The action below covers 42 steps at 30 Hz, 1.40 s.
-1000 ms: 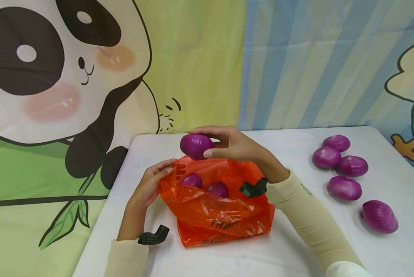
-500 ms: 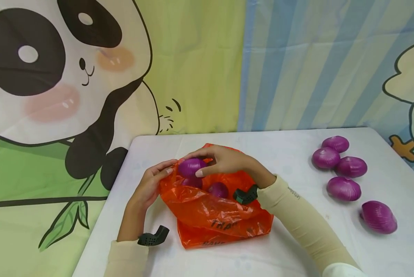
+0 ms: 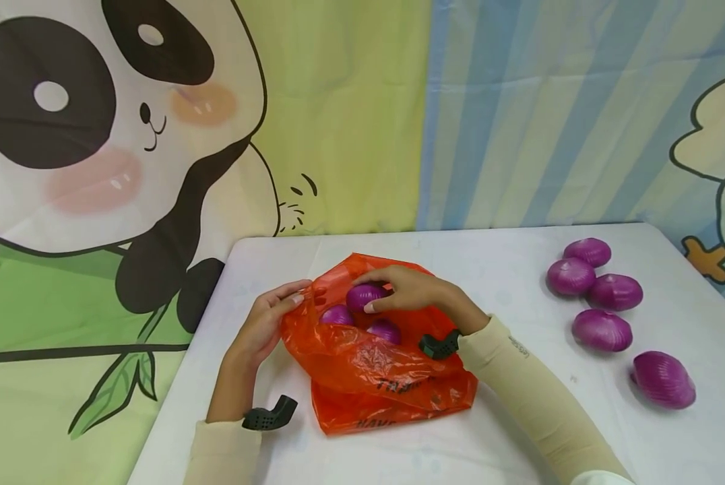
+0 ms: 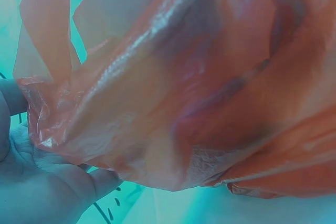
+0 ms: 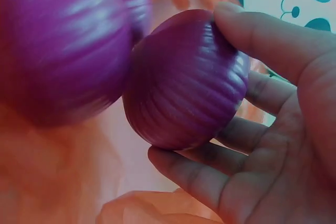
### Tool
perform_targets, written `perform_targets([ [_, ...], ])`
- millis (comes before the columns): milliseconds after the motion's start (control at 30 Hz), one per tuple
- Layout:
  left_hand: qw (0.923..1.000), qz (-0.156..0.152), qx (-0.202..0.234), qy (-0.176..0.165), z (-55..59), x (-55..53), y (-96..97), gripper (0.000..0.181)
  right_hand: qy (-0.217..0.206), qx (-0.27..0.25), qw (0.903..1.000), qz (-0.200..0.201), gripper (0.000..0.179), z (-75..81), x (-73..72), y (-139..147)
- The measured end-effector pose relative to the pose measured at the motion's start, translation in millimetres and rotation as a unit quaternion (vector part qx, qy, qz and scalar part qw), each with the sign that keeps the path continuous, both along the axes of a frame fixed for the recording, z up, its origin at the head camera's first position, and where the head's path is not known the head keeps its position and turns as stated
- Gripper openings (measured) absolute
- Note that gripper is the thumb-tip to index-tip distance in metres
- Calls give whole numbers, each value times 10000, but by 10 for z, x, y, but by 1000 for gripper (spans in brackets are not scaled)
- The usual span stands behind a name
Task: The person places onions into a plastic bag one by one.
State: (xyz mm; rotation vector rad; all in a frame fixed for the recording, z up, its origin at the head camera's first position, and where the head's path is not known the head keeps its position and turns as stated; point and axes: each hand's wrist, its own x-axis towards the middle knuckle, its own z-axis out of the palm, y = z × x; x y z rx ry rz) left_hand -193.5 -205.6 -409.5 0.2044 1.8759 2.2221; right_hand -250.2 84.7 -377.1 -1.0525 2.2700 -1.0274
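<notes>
An orange-red plastic bag (image 3: 393, 397) with black lettering lies on the white table, its mouth facing up. My left hand (image 3: 265, 323) pinches the left edge of that mouth; in the left wrist view the thin bag film (image 4: 157, 103) drapes over the fingers. Inside the mouth, my right hand (image 3: 407, 289) holds a purple onion (image 3: 364, 297) between thumb and fingers. Beside it in the bag sit an onion (image 3: 337, 315) to the left and another onion (image 3: 385, 331) nearer the front. The right wrist view shows the held onion (image 5: 186, 82) right against a neighbouring one.
Several loose purple onions lie at the table's right side: a group at the back with an onion (image 3: 571, 276), another onion (image 3: 602, 330) in front, and one onion (image 3: 664, 380) nearest. Behind the table (image 3: 508, 438) hangs a printed cloth (image 3: 350, 121) with a panda.
My right hand has lowered the onion from above the bag into its mouth, then shifted it slightly right beside the other onions. The left hand keeps its place on the bag's edge.
</notes>
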Motion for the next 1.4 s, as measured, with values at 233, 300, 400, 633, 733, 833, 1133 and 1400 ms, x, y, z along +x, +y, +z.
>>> perform_targets([
  [233, 9999, -27, -86, -115, -4, 9, 2, 44, 7, 35, 10000, -40, 49, -97, -30, 86],
  [300, 9999, -31, -99, -136, -6, 8, 3, 43, 17, 45, 10000, -34, 49, -107, -32, 105],
  [400, 9999, -40, -131, -97, -2, 3, 10, 43, 49, 107, 9999, -89, 51, -126, -47, 131],
  [633, 10000, 2, -56, -24, -7, -7, -7, 44, 322, -101, 9994, -113, 53, -136, -74, 177],
  [733, 10000, 12, 5, -38, -15, -3, -12, 44, 316, -289, 9988, -240, 53, -119, -57, 210],
  [833, 10000, -19, 31, -30, -21, -4, -7, 44, 285, -613, 9969, -414, 50, -126, -40, 256],
  [1133, 10000, -25, -11, -18, -31, -11, -1, 41, 322, -1102, 9927, -381, 41, -90, 43, 395],
  [1400, 10000, -34, -3, 25, -33, -10, -6, 42, 253, -1268, 9908, -404, 41, -24, 119, 476],
])
